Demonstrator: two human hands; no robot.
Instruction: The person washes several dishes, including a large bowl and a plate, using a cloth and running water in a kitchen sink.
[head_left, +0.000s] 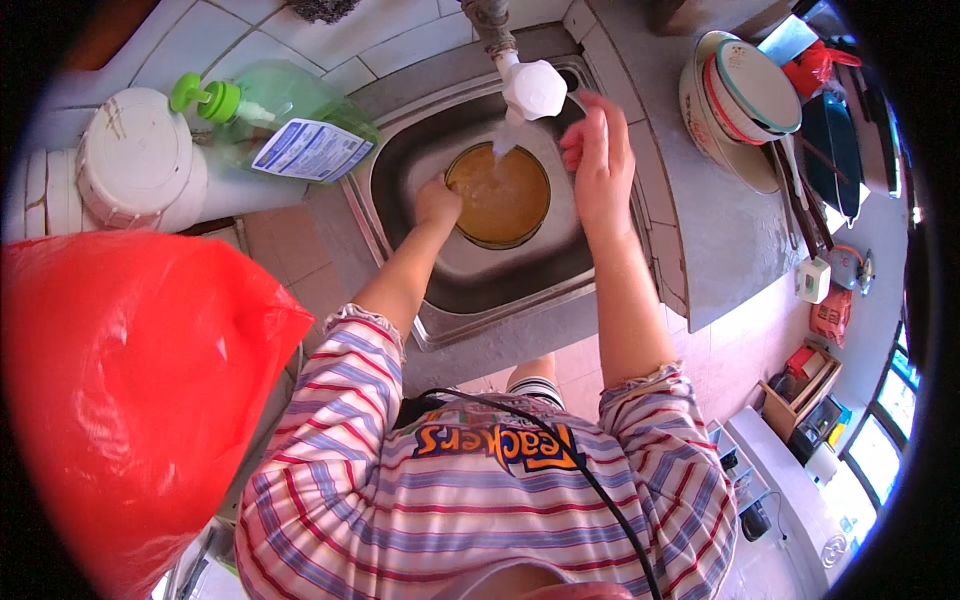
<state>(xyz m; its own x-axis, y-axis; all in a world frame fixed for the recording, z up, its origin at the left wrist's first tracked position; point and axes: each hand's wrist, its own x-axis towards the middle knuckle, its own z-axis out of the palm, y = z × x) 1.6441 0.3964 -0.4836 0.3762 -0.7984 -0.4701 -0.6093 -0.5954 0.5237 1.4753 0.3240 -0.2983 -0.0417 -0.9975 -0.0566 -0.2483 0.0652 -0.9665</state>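
Note:
A round, dark-rimmed container (501, 199) with brownish-yellow contents stands in a stainless steel sink (480, 281). Water runs into it from a tap with a white plastic head (535, 90), and its surface is stirred up. At the container's left rim, my left hand (439, 202) grips the edge with the fingers partly hidden. My right hand (604, 169) is raised over the sink's right side, beside the tap. It holds nothing, its fingers are slightly bent and apart, and the fingertips are blurred.
Left of the sink stand a green pump bottle (292, 124) and a lidded white bucket (135, 157). A large red plastic bag (142, 390) bulges at my left. Stacked enamel bowls (757, 86) rest on the grey counter (705, 232) at right, with utensils (806, 199) beside them.

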